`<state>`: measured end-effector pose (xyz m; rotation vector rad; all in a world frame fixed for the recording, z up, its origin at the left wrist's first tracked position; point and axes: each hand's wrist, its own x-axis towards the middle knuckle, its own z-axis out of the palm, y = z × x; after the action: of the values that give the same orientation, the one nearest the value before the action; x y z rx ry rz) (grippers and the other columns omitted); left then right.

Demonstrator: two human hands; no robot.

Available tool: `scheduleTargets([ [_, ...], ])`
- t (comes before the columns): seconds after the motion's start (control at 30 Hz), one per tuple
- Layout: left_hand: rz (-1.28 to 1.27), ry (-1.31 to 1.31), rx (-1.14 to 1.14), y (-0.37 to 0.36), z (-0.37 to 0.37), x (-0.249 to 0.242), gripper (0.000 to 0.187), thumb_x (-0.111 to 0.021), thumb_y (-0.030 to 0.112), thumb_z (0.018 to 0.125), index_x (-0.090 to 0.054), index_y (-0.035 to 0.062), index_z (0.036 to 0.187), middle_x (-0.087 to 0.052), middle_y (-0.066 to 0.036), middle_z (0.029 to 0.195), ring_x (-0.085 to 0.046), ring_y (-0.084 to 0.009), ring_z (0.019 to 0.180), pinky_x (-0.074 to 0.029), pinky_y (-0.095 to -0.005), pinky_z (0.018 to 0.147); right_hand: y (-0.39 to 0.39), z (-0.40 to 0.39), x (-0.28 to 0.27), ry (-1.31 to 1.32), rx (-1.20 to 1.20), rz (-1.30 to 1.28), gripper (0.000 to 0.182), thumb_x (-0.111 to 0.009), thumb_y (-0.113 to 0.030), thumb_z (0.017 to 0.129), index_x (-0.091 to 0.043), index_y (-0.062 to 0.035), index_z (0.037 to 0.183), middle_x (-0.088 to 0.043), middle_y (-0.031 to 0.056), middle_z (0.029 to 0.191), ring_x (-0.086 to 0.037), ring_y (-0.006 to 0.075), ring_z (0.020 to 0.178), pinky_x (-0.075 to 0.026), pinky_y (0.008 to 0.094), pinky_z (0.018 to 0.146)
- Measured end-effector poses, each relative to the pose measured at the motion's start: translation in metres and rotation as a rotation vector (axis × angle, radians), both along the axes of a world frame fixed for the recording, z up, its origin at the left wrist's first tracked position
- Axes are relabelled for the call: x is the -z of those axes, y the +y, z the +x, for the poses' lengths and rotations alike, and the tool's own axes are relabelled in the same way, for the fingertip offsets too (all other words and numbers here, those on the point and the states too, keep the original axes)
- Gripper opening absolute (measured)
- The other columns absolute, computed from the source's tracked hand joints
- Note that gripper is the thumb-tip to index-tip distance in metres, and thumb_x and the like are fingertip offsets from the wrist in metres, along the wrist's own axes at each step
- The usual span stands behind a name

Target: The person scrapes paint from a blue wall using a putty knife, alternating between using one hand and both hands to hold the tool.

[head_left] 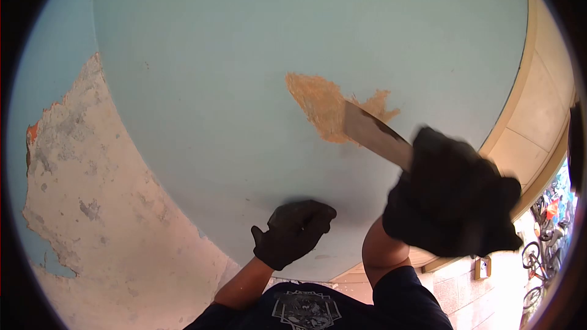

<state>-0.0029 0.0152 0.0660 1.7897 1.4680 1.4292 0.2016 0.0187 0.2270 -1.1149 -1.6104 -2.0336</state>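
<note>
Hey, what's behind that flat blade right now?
A tan patch shows beside the tip of the flat blade, with blue-green surface alongside the rest. Whatever lies directly behind the blade is covered, so I can't tell.

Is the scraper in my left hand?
No, your right hand grips the scraper, which reaches the tan patch.

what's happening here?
A person's gloved right hand grips a flat blade, its far end over a bare tan patch in a pale blue-green painted surface. The gloved left hand is near that surface, below the patch in view; whether it touches isn't clear.
</note>
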Motion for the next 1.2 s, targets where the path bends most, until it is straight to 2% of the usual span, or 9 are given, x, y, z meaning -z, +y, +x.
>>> scheduleTargets([
  [0.07,0.028,-0.022,0.023,0.001,-0.006,0.001,0.02,-0.058,0.015,0.093,-0.072,0.0022,0.098,-0.071,-0.006,0.075,-0.069,-0.0156,0.068,-0.054,-0.0299,0.066,0.015,-0.013,-0.005,-0.055,0.014,0.018,0.015,-0.063,-0.027,0.085,-0.057,-0.017,0.075,-0.05,-0.0007,0.067,-0.045,0.0164,0.054,-0.035,0.0348,0.056],
  [0.17,-0.053,-0.015,0.031,0.0,-0.009,0.004,0.019,-0.058,0.012,0.093,-0.072,0.0018,0.099,-0.071,-0.006,0.075,-0.069,-0.0151,0.068,-0.055,-0.0293,0.066,0.066,-0.05,0.006,-0.464,2.073,0.8,0.016,-0.064,-0.028,0.083,-0.059,-0.0147,0.076,-0.046,-0.0003,0.064,-0.043,0.0176,0.052,-0.035,0.035,0.056],
  [0.23,-0.006,0.014,0.015,0.0,-0.009,0.004,0.019,-0.057,0.011,0.094,-0.072,0.001,0.099,-0.071,-0.007,0.074,-0.069,-0.015,0.067,-0.055,-0.0294,0.065,0.07,-0.056,0.009,-0.586,2.767,1.059,0.016,-0.064,-0.028,0.082,-0.06,-0.0139,0.076,-0.045,-0.0002,0.063,-0.042,0.0179,0.052,-0.034,0.0351,0.056],
  [0.4,-0.038,-0.024,0.04,0.002,-0.013,0.004,0.018,-0.057,0.012,0.094,-0.073,0.0022,0.098,-0.071,-0.007,0.074,-0.069,-0.0151,0.067,-0.054,-0.0296,0.065,0.054,-0.064,0.002,-0.784,2.858,0.863,0.013,-0.061,-0.025,0.081,-0.061,-0.0132,0.075,-0.042,-0.0006,0.059,-0.042,0.0171,0.051,-0.036,0.0301,0.055],
  [0.5,0.0,0.045,0.01,0.002,-0.012,0.007,0.019,-0.057,0.013,0.094,-0.073,0.0026,0.097,-0.07,-0.006,0.072,-0.068,-0.0151,0.066,-0.054,-0.0293,0.064,0.064,-0.062,0.002,-0.607,2.853,1.01,0.013,-0.059,-0.024,0.081,-0.061,-0.013,0.075,-0.043,-0.0004,0.061,-0.042,0.0172,0.052,-0.038,0.0266,0.055],
  [0.67,0.004,0.029,0.035,0.003,-0.014,0.007,0.02,-0.057,0.014,0.095,-0.073,0.0027,0.097,-0.069,-0.005,0.072,-0.067,-0.0137,0.065,-0.053,-0.0289,0.063,0.062,-0.071,0.002,-0.719,2.805,0.953,0.012,-0.061,-0.023,0.082,-0.06,-0.0136,0.074,-0.036,-0.0028,0.053,-0.037,0.017,0.047,-0.04,0.0304,0.054],
  [1.03,-0.046,0.022,0.036,0.0,-0.014,0.005,0.019,-0.058,0.014,0.095,-0.073,0.0021,0.097,-0.07,-0.006,0.072,-0.067,-0.0131,0.065,-0.054,-0.0286,0.063,0.058,-0.053,-0.002,-0.758,2.82,1.079,0.03,-0.049,-0.032,0.098,-0.055,-0.0134,0.075,-0.035,-0.0016,0.055,-0.039,0.0165,0.049,-0.04,0.0319,0.055],
  [1.13,-0.074,-0.106,0.048,0.0,-0.014,0.008,0.018,-0.058,0.013,0.095,-0.073,0.0022,0.098,-0.07,-0.006,0.072,-0.067,-0.0127,0.064,-0.053,-0.0287,0.062,0.054,-0.056,-0.004,-0.775,2.839,1.02,0.026,-0.052,-0.031,0.095,-0.054,-0.0139,0.075,-0.034,-0.0019,0.056,-0.038,0.0166,0.049,-0.037,0.0325,0.054],
  [1.2,-0.042,-0.062,0.043,0.001,-0.014,0.005,0.018,-0.058,0.013,0.095,-0.073,0.0023,0.097,-0.07,-0.005,0.072,-0.067,-0.0126,0.064,-0.053,-0.0284,0.062,0.048,-0.057,-0.003,-0.827,2.835,1.002,0.023,-0.054,-0.029,0.092,-0.053,-0.0144,0.074,-0.033,-0.0022,0.057,-0.037,0.0166,0.049,-0.034,0.0331,0.053],
])
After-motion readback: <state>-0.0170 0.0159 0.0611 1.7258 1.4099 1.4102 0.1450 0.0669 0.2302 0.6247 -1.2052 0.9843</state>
